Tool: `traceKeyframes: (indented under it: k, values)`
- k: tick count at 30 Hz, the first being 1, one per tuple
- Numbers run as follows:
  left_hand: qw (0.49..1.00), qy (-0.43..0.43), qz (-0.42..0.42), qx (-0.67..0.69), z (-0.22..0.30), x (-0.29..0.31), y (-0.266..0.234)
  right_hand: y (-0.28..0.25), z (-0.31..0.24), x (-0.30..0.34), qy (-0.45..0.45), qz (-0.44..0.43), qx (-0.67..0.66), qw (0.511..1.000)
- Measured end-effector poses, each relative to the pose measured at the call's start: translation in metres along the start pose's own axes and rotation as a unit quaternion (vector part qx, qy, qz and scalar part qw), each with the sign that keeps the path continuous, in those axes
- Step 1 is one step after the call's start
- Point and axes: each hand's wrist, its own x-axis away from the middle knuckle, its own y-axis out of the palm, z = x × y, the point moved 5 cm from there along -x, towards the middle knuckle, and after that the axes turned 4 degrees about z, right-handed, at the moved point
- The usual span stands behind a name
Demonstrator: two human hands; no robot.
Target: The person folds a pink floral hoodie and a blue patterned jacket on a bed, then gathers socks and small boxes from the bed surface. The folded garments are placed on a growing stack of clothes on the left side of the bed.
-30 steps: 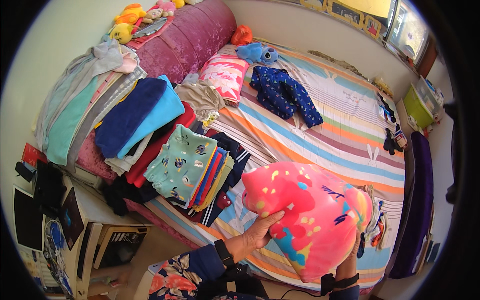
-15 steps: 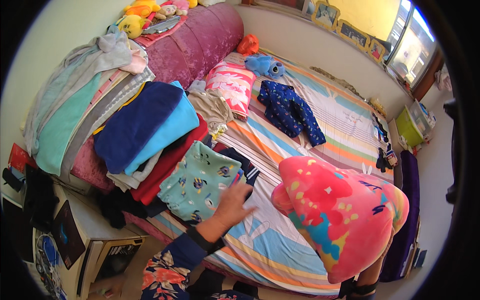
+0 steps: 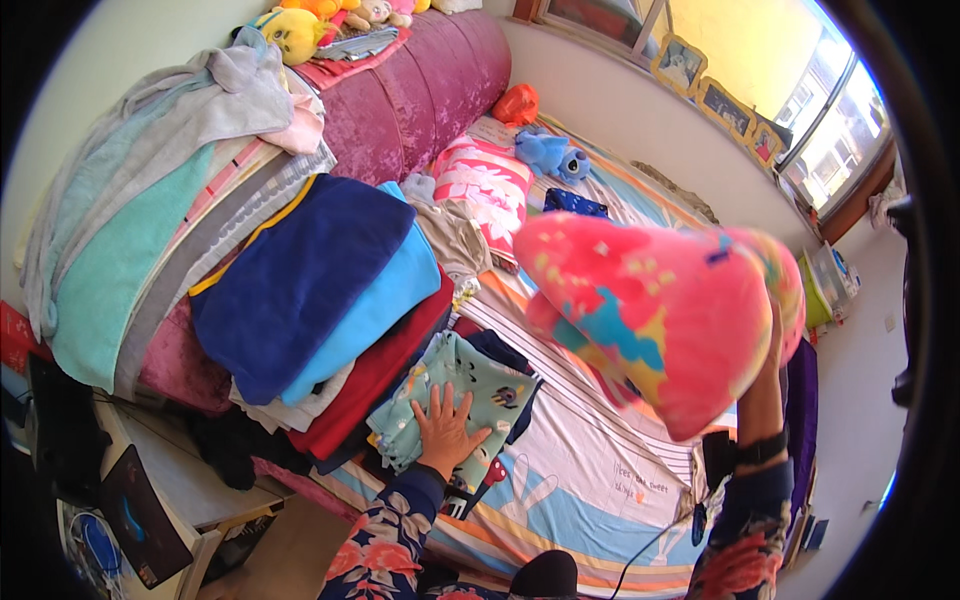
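Observation:
My left hand (image 3: 446,432) lies flat with spread fingers on a folded mint-green garment (image 3: 470,366) with small cartoon prints. That garment tops a low pile on the bed's near left side. Raised over the bed, a big pink plush cushion (image 3: 650,310) with multicoloured patches is in my right hand (image 3: 770,345). The right fingers are mostly hidden behind the cushion, which is slightly blurred. Left of the mint garment is a taller stack: a navy folded garment (image 3: 305,250) with yellow trim, a light-blue one (image 3: 375,320) and a dark-red one (image 3: 385,370).
Draped cloths (image 3: 120,270) cover the left end of the purple velvet headboard (image 3: 410,90). A pink floral pillow (image 3: 485,190), a blue plush toy (image 3: 552,155) and a partly hidden navy garment (image 3: 577,203) lie farther back. A cabinet (image 3: 215,475) stands lower left. A dark cord (image 3: 650,550) crosses the near bed.
My left hand has come down from the air onto the mint garment. My right hand has lifted the cushion up and away from me; it now covers much of the navy garment behind.

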Motion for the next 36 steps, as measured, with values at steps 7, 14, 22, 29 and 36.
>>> traceKeyframes:
  k: [7, 14, 22, 29, 36]
  values:
    - [0.999, -0.026, -0.003, -0.024, -0.004, -0.003, -0.011, 0.128, 0.0, -0.162, -0.093, -0.178, -0.046, 0.979]
    - [0.994, -0.055, -0.044, -0.079, -0.009, -0.01, 0.002, 0.073, 0.168, -0.316, 0.037, -0.174, -0.141, 0.974]
    - [0.985, -0.11, -0.101, -0.086, -0.02, 0.002, 0.033, -0.09, 0.526, -0.29, 0.335, 0.011, 0.035, 0.942]
    - [0.978, -0.132, -0.139, -0.085, -0.023, 0.011, 0.04, -0.094, 0.584, -0.292, 0.181, 0.073, -0.067, 0.978]
    - [0.973, -0.135, -0.156, -0.1, -0.021, 0.006, 0.037, -0.097, 0.547, -0.319, 0.219, 0.097, -0.011, 0.971]
